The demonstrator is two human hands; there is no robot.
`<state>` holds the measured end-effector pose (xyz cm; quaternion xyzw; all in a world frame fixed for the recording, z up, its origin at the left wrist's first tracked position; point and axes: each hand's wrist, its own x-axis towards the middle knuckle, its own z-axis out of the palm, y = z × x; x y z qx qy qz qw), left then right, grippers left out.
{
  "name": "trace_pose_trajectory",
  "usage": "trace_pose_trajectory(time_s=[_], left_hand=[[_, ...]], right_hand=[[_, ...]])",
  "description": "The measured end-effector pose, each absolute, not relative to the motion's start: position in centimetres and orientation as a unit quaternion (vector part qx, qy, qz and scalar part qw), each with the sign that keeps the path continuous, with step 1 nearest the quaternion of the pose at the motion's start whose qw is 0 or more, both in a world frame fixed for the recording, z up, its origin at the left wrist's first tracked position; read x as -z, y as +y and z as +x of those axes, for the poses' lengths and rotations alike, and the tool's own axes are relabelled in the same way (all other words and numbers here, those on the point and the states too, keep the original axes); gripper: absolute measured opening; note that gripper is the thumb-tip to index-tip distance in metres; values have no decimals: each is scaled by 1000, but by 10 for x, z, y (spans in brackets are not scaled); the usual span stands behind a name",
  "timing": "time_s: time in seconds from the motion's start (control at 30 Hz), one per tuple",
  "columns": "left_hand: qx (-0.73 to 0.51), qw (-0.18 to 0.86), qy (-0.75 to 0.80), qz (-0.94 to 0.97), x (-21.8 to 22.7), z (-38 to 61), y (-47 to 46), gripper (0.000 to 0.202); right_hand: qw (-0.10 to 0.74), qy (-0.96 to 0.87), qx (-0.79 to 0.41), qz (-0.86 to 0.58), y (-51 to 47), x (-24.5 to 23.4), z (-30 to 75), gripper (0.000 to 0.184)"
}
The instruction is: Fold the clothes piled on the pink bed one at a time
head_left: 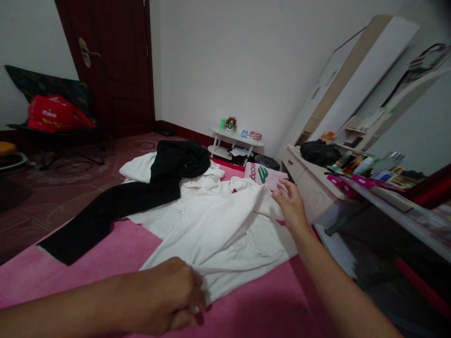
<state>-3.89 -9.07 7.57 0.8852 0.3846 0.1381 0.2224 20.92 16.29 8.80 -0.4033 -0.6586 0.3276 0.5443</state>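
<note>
A rumpled white shirt [214, 230] lies spread on the pink bed cover [134, 249]. My left hand [176, 293] is closed at its near edge, the fingers pinching a bit of the cloth; the fingertips are partly hidden. At the far right side of the shirt, my right hand [291, 202] has its fingers apart and bent. It is right by the shirt's edge, and whether it touches the cloth I cannot tell. Black clothing [141, 197] lies left of the shirt, one long leg or sleeve stretching toward the near left.
Beyond the shirt rests a folded pink item [269, 176] with green print. A small white table [229, 134] stands at the wall. To the right are a dresser [313, 183] and a cluttered glass-topped table [398, 206]. A chair holds a red bag [56, 114].
</note>
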Motion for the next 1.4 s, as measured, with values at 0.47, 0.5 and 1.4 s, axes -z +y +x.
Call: trace_pose_trajectory(time_s=[0.47,0.5,1.4], left_hand=[[-121,118,639,750,-8,-85,-8,25],[-129,122,629,757,-13,-83,-7,16],[-131,151,674,711,-31,-129,-27,13]], right_hand=[[83,-874,-170,-448,101,-23,236,26],[83,-877,-161,-445,99,-26,235,16],[210,-830,-232,-461,92,-39,247,16]])
